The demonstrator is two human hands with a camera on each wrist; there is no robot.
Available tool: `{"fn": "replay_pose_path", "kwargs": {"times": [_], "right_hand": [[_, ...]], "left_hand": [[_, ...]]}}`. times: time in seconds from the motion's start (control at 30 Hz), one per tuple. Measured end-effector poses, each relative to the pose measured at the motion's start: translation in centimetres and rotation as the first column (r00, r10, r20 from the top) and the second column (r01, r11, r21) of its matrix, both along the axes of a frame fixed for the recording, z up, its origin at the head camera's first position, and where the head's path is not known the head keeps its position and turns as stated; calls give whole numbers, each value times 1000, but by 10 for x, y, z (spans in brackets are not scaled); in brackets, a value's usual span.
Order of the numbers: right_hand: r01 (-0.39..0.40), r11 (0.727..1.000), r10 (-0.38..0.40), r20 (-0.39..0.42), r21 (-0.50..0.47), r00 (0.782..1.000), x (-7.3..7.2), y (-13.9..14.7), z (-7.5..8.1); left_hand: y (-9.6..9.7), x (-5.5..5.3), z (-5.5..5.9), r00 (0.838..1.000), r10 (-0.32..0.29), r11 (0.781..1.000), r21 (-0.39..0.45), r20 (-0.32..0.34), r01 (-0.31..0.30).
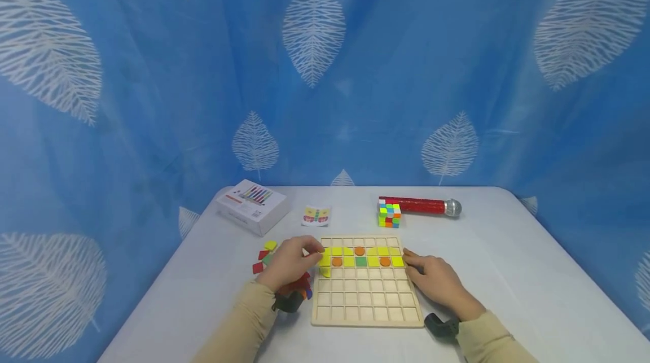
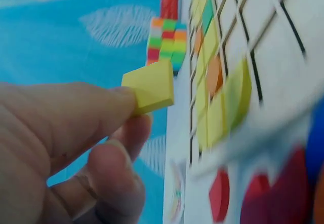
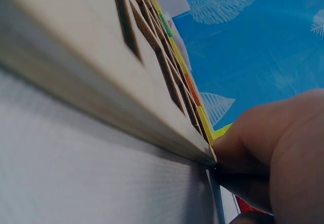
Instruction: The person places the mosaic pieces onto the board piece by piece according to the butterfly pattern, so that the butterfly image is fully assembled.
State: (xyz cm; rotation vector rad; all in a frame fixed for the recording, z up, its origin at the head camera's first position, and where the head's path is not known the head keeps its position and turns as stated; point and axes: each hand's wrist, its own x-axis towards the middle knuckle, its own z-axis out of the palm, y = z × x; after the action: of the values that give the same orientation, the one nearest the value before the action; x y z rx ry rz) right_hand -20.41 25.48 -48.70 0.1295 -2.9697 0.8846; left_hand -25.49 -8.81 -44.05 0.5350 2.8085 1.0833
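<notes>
A yellow tile (image 2: 152,86) was pinched between thumb and fingertips by the left grip (image 1: 290,261), its fingers nearly together, and was held raised near the left edge of a wooden grid board (image 1: 365,314) — by one side, seemingly so that most of it was left free. The board's right edge was touched by the right grip (image 1: 435,279), perhaps to steady it; whether it was pinched or merely pressed could not be told. A printed card (image 1: 316,216) was laid beyond the board, probably for easy viewing, and loose tiles (image 1: 258,267) were scattered by the left grip, likely for reach. Three orange discs (image 1: 359,251) and one green square (image 1: 361,262) were set in the grid among yellow pieces (image 1: 383,251) — these, partly hidden, could not be surely counted. One puzzle cube (image 1: 389,216), one red microphone (image 1: 418,206) and one white box (image 1: 253,206) were also placed on the bench (image 1: 508,284).
</notes>
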Motion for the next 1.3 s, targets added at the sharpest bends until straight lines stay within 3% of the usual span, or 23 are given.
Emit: {"fn": "replay_pose_path", "kwargs": {"times": [0.13,0.4,0.6,0.83,1.17,1.3], "right_hand": [[2,1000,-2,5,-5,1000,-1,-4,-1],[-2,1000,2,18,-1,1000,-1,-11,-1],[0,1000,0,18,3,1000,0,-10,0],[3,1000,-3,27,7,1000,0,-7,1],[13,1000,-13,23,10,1000,2,-2,4],[8,1000,-8,21,8,1000,1,-3,3]], "left_hand": [[16,-1,-6,999,-38,998,-44,2,38],[22,6,-23,1000,-3,997,-75,27,5],[21,7,-27,999,-37,995,-95,-31,34],[27,9,-25,997,-20,989,-147,-75,9],[33,8,-24,987,-54,978,-205,-149,23],[27,6,-24,988,-22,982,-190,-154,-7]]}}
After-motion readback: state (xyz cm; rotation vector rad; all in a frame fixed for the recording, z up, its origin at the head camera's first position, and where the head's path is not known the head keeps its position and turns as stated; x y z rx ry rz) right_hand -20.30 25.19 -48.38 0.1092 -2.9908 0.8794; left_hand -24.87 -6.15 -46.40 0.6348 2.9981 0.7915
